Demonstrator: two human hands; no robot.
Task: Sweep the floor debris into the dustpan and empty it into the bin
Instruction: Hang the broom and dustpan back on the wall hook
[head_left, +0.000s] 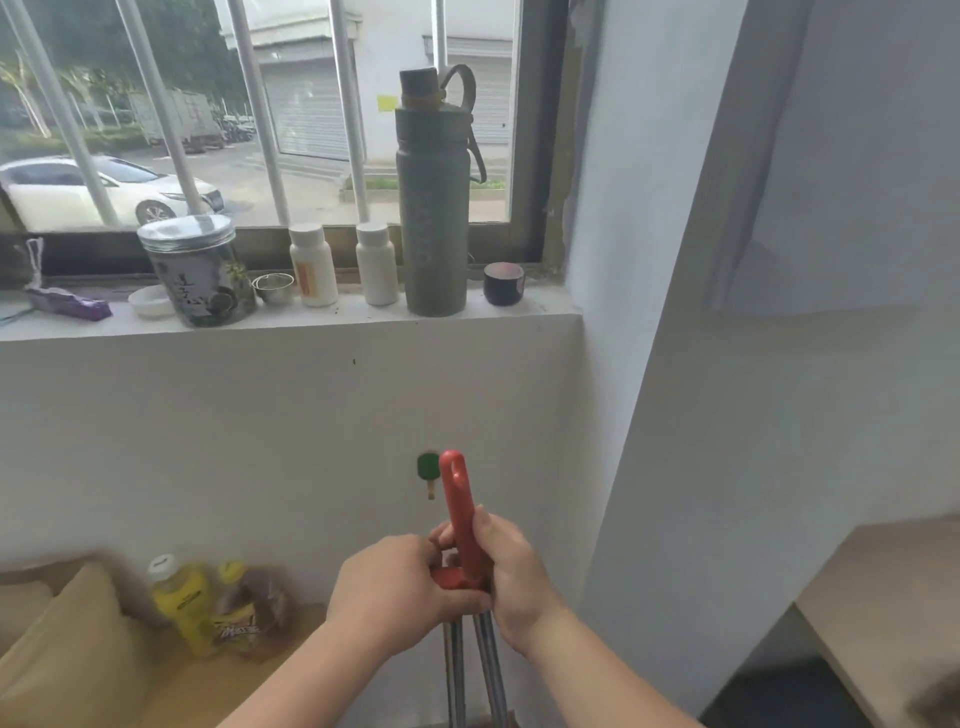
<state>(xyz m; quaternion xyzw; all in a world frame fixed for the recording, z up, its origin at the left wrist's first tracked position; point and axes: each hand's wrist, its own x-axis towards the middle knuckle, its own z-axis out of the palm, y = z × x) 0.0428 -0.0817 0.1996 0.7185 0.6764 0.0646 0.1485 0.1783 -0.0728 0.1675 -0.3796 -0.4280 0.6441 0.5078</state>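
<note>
Nearest the camera, both hands meet at the bottom centre of the view, each closed around red plastic at the top of two metal poles (470, 670) that run side by side down out of sight. The right hand (511, 571) wraps a long red handle (460, 512) that stands upright and ends in a rounded tip with a hanging hole. The left hand (397, 584) grips a shorter red handle end (451, 578) just beside it, the fingers of the two hands touching. The lower ends of the poles are out of frame, so no brush head, dustpan tray, debris or bin shows here.

To the left, low down, two yellow drink bottles (184, 603) and a brown snack packet (262, 597) stand near a tan cushion (67, 639). At the right edge a light wooden table (883, 587) juts in.

Behind the red handle, a small green hook (428, 466) sits on the white wall (260, 415).

Higher up, the window sill (540, 306) carries a purple packet (72, 304), a small white dish (150, 301), a clear jar with a silver lid (195, 270), a small metal cup (274, 287), two white pill bottles (344, 265), a tall grey-green flask (434, 208) with a loop strap, and a dark cup (503, 283).

Beyond the window bars (348, 104), a white car (104, 189) stands on the street.
</note>
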